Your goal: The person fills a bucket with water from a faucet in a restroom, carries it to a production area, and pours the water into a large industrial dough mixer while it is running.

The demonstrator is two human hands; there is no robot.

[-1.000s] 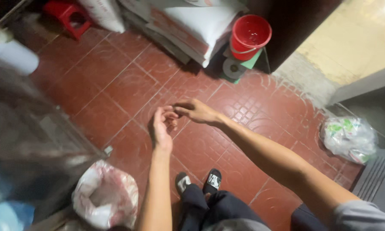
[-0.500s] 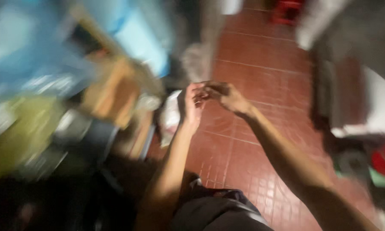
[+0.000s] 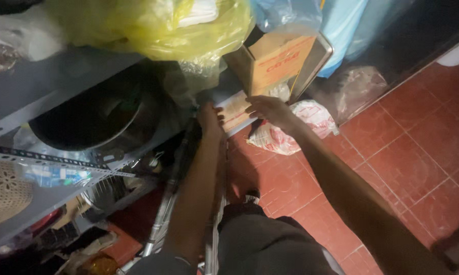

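On the grey shelf [image 3: 61, 86], both hands touch a flat tan packet [image 3: 234, 109].

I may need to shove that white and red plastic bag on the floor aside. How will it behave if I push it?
The white and red bag looks crumpled and slack, so it would probably deform rather than slide as one piece. It bulges, so it likely holds something; its weight cannot be told. It sits on smooth tile floor, just beyond the right hand, so it may drag fairly easily.
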